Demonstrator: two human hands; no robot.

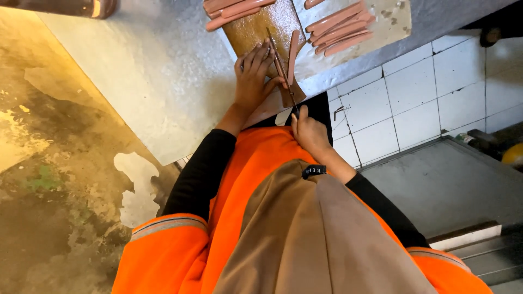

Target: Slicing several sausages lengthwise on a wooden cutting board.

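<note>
On the grey counter (158,71), at its near edge, lies a brown wooden cutting board (256,30). The left hand (252,79) rests flat on the board, fingers spread and extended, pressing down on a sausage that is almost wholly hidden beneath them; whether the fingers curl around it cannot be told. The right hand (309,130) sits nearer the body, just off the counter edge, clenched around the dark handle of a knife (280,68). The thin blade runs from that hand up across the board, passing just beside the left fingertips and touching or nearly touching them.

One halved sausage (293,48) lies on the board just right of the blade, lengthwise, apart from the left hand. At the far end of the board, a small pile of pink sausages (231,7) is partly cut off by the frame edge. Right of the board, on a pale sheet (395,19) on the counter, lies a row of cut sausage pieces (340,30), side by side and touching.

The person wears an orange vest (261,163) over black sleeves (201,169). White floor tiles (403,103) show right of the counter.
</note>
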